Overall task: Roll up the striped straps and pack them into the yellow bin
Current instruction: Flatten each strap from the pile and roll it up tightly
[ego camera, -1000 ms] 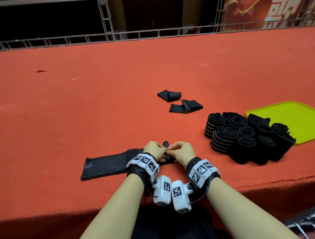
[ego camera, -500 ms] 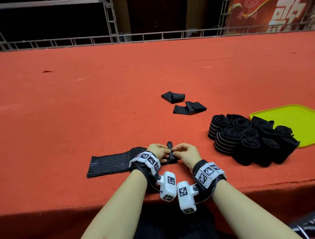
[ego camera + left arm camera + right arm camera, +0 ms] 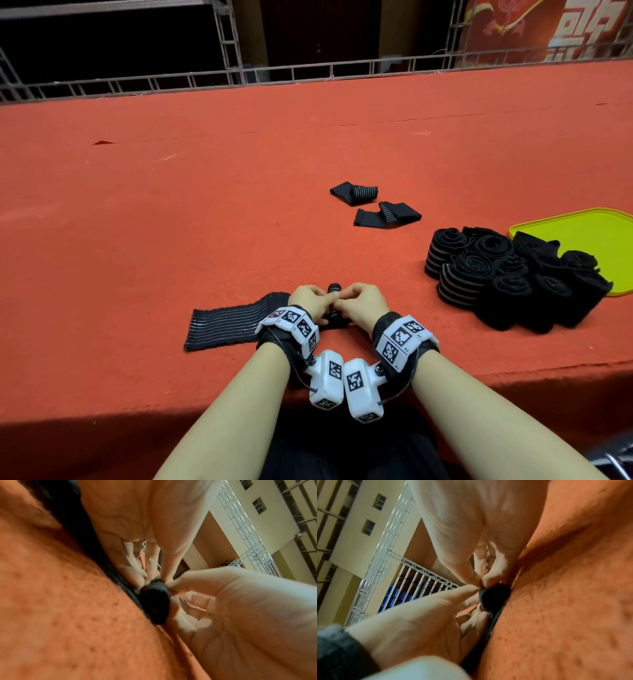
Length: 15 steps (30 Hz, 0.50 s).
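Two hands met near the front edge of the red table (image 3: pixel 171 212). The left hand (image 3: pixel 310 303) and the right hand (image 3: pixel 364 303) both pinched a small tight roll (image 3: pixel 334 291) at one end of a striped strap (image 3: pixel 226 323), fingers curled around it from either side. The wrist views showed the same grip from below: in the left wrist view the roll (image 3: pixel 155 601) sat on the cloth with the left hand (image 3: pixel 137 520) closing on it from above and the right hand (image 3: pixel 240 615) from the other side; in the right wrist view the roll (image 3: pixel 494 596) was held between the right hand (image 3: pixel 462 520) and the left hand (image 3: pixel 419 622). The roll rested on the table, and the rest of the strap lay flat and unrolled, stretching to the left from under the left hand.

Farther back and to the right, two loosely folded straps lay apart from the hands, one strap (image 3: pixel 354 193) behind the other (image 3: pixel 387 214), close together. To the right of the hands stood a cluster of finished rolls (image 3: pixel 507 277), packed against each other and standing on end on the table. The far side of the cluster reached onto the corner of the yellow bin (image 3: pixel 589 236), which lay at the right edge of view; most of the rolls stood on the red cloth outside it. A metal railing (image 3: pixel 308 73) ran along the far edge of the table.
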Tool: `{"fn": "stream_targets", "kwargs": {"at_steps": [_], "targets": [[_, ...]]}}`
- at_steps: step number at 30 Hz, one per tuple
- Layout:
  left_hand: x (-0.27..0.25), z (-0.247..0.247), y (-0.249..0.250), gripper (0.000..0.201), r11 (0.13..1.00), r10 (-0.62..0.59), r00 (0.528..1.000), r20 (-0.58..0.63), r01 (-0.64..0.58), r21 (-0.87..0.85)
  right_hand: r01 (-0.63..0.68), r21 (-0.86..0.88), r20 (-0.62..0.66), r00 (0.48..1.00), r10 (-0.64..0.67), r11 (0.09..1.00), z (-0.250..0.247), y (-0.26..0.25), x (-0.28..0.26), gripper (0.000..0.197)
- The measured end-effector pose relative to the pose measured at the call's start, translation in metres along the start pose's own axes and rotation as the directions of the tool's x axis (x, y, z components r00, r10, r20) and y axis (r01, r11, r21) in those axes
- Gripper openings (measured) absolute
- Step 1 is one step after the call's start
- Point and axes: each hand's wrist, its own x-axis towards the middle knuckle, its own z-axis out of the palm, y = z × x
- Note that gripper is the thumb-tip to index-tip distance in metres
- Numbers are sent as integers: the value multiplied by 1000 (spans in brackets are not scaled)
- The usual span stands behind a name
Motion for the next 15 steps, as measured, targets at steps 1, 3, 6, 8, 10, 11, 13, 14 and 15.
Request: {"fn": "stream_targets", "kwargs": {"at_steps": [1, 3, 6, 8, 10, 11, 13, 14, 15], "targets": [[0, -1, -1, 23, 1000, -6, 1000, 5, 6, -2, -23, 60, 13, 1000, 22, 998, 0, 0, 0, 11], [2, -1, -1, 20, 1000, -14, 1000, -4, 14, 11, -50, 134, 13, 999, 49, 990, 0, 3, 1, 14], [2, 2, 0, 14, 997, -1, 999, -54, 5, 73, -66, 135, -5, 998, 68, 989, 0, 6, 4, 14], [2, 1, -2, 12, 997, 7, 998, -65, -2, 71, -73, 163, 21, 997, 71, 984, 0, 5, 4, 15], [3, 0, -4, 13, 1000, -9, 1000, -28, 9, -20, -71, 252, 49, 997, 61, 965, -3, 4, 2, 16], [3, 0, -4, 14, 998, -23, 1000, -9, 23, -63, -63, 289, 53, 997, 50, 955, -5, 4, 2, 16], [4, -1, -4, 12, 990, -52, 999, 12, 53, -131, -39, 316, 43, 999, 27, 948, -7, 7, -1, 15], [4, -2, -3, 11, 984, -67, 998, 20, 69, -162, -27, 321, 37, 999, 16, 947, -7, 8, -2, 14], [2, -3, -3, 9, 979, -79, 997, 26, 82, -185, -18, 319, 31, 999, 9, 947, -6, 10, -1, 13]]}}
